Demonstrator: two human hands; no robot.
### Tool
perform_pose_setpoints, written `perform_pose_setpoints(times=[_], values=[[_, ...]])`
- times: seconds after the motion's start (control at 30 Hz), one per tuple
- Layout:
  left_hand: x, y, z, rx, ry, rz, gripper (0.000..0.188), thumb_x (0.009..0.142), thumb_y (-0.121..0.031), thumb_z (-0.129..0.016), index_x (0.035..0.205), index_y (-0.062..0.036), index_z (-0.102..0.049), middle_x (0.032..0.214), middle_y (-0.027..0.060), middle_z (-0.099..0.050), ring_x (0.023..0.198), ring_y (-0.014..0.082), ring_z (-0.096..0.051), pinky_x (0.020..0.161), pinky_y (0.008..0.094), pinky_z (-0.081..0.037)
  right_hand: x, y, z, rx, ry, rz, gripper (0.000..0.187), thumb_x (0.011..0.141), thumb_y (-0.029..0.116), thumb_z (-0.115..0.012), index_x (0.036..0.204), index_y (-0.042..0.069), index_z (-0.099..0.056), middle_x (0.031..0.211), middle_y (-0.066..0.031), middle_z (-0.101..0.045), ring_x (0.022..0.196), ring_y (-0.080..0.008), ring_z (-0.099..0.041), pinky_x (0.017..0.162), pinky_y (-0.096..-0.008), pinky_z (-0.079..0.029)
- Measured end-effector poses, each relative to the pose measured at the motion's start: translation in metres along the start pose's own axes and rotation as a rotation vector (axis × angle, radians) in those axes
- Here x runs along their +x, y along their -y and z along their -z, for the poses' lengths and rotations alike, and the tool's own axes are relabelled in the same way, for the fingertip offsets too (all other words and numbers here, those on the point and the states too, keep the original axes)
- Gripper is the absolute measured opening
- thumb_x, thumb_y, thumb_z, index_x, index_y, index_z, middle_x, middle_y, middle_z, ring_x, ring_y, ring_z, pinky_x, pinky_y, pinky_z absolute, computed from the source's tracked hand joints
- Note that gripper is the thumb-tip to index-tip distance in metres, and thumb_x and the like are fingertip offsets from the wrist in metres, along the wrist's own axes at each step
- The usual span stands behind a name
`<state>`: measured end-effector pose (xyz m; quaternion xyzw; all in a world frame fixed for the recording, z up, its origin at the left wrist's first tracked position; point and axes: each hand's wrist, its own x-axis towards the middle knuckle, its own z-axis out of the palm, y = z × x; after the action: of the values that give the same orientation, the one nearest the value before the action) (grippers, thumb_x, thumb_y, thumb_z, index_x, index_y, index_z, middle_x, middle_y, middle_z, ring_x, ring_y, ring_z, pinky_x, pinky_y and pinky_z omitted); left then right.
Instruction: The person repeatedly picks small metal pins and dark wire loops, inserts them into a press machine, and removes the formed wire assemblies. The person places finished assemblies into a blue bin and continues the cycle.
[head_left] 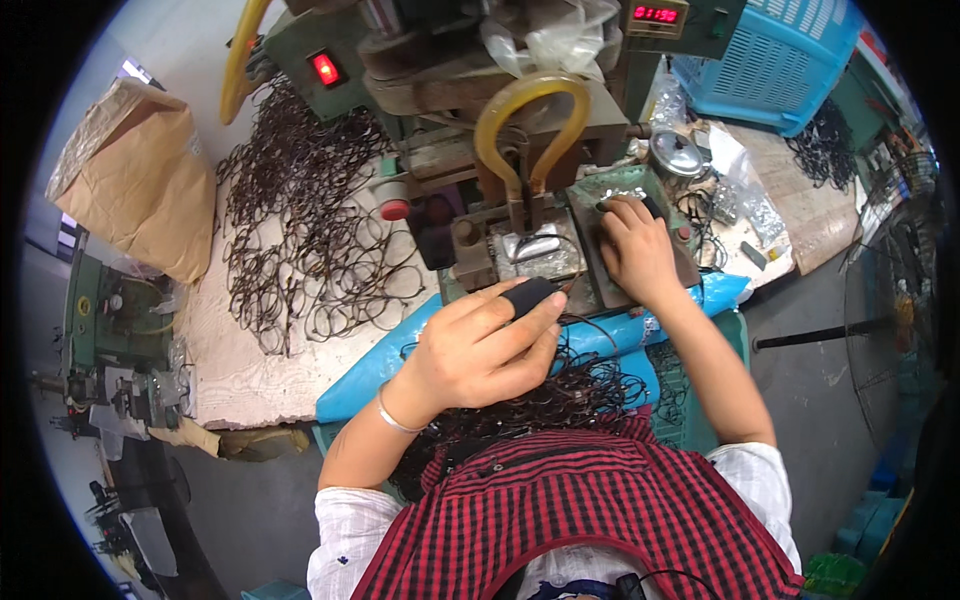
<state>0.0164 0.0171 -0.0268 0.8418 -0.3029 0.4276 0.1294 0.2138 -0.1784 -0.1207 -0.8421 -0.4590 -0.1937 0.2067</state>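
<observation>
My left hand [485, 345] is closed in a pinch on a thin dark eyeglass frame [578, 262], whose rim reaches over the metal fixture of a green press [540, 243]. A black sleeve [531, 297] covers one of its fingers. Just right of the fixture, my right hand [637, 245] lies with fingers apart over the near edge of a green tray [590, 186] holding small shiny pieces. Black covers show on its fingertips too, and its thumb rests away from the other fingers. Below my hands, many dark eyeglass frames [590, 385] lie piled against my checked apron.
A big heap of dark frames [300, 230] spreads over the table at left, beside a brown paper bag [140, 180]. A red button [394, 209] juts from the press, and a yellow hose [487, 130] loops above the fixture. At right stand a blue basket [765, 65] and a fan [890, 330].
</observation>
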Motion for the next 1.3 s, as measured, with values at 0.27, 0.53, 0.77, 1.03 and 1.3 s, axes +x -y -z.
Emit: perform_pose_setpoints(times=[0.27,0.53,0.77,1.03,1.3], values=[[-0.051,-0.028,0.03,0.178,-0.149,0.426,0.017,0.087,-0.001,-0.071,0.103,-0.0031,-0.073,0.119,0.0126,-0.072,0.097,0.0302,-0.071,0.096,0.0451,-0.057,0.009,-0.014,0.009,0.099,-0.268,-0.195,0.015,0.084,0.003,-0.07,0.098,0.003,-0.067,0.094,-0.0136,-0.068,0.091,-0.0363,-0.065,0.081,-0.0448,-0.051],[-0.082,0.06,0.071,0.542,0.182,0.809,0.025,0.081,0.001,-0.068,0.104,-0.0072,-0.075,0.12,0.0141,-0.069,0.107,0.0337,-0.062,0.096,0.0409,-0.051,-0.001,-0.008,0.021,0.259,-0.203,-0.423,0.012,0.086,0.006,-0.073,0.097,0.004,-0.075,0.096,-0.0131,-0.073,0.091,-0.0315,-0.069,0.081,-0.0387,-0.054],[-0.202,0.098,0.001,0.697,0.543,1.124,0.029,0.08,-0.007,-0.069,0.107,-0.013,-0.078,0.134,0.0178,-0.064,0.112,0.0377,-0.059,0.098,0.0448,-0.049,0.007,0.051,0.07,0.541,-0.242,-0.361,0.013,0.079,0.003,-0.073,0.091,0.005,-0.077,0.091,-0.0109,-0.074,0.089,-0.0267,-0.071,0.084,-0.0364,-0.054],[-0.155,0.071,0.024,0.432,-0.199,1.036,0.016,0.094,-0.006,-0.07,0.109,-0.0041,-0.075,0.105,0.0096,-0.064,0.096,0.0242,-0.063,0.084,0.0322,-0.052,0.048,0.107,0.052,1.157,-0.23,-0.397,0.031,0.081,0.0,-0.071,0.111,-0.001,-0.062,0.099,-0.0088,-0.072,0.091,-0.0142,-0.069,0.087,-0.0292,-0.052],[-0.015,0.016,0.055,-0.625,-0.783,0.585,0.016,0.097,0.005,-0.062,0.11,-0.0016,-0.054,0.111,0.0143,-0.062,0.1,0.0186,-0.063,0.086,0.0357,-0.06,0.051,0.107,0.05,1.307,-0.199,-0.499,0.04,0.083,-0.002,-0.072,0.12,-0.003,-0.058,0.09,-0.0049,-0.072,0.089,-0.0081,-0.065,0.085,-0.0244,-0.05]])
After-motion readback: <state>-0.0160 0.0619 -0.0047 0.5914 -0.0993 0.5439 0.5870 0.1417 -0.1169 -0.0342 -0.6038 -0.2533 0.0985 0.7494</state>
